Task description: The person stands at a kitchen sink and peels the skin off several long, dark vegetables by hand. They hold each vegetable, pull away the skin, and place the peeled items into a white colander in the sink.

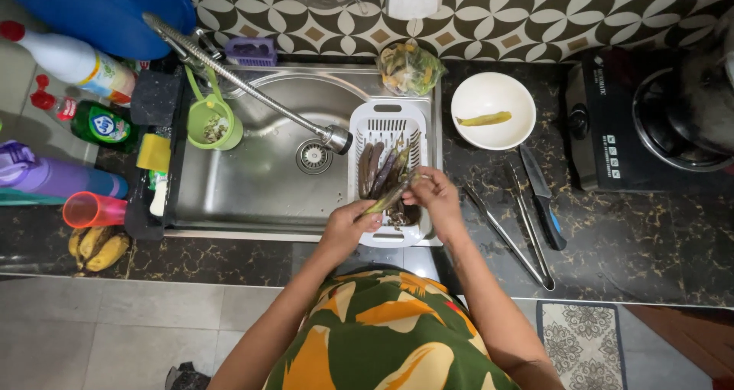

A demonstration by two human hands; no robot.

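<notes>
1. The sink (252, 183) is set into the counter (650, 237), with the faucet (245, 84) reaching over it from the back left.
2. A slotted basket (386, 126) sits across the sink's right end, with long eggplants (378, 168) in it.
3. The left hand (348, 225) and right hand (432, 195) are over the basket's front, holding 1 vegetable (388, 196) between them.
4. A bowl (493, 107) stands right of the basket, 1 peeled piece (484, 119) in it.
5. Tongs (512, 237) and a knife (543, 199) lie in front of the bowl.
6. A cooktop (612, 122) stands right of the bowl.
7. Bottles (76, 61) stand left of the sink, bananas (95, 245) in front of them.
</notes>
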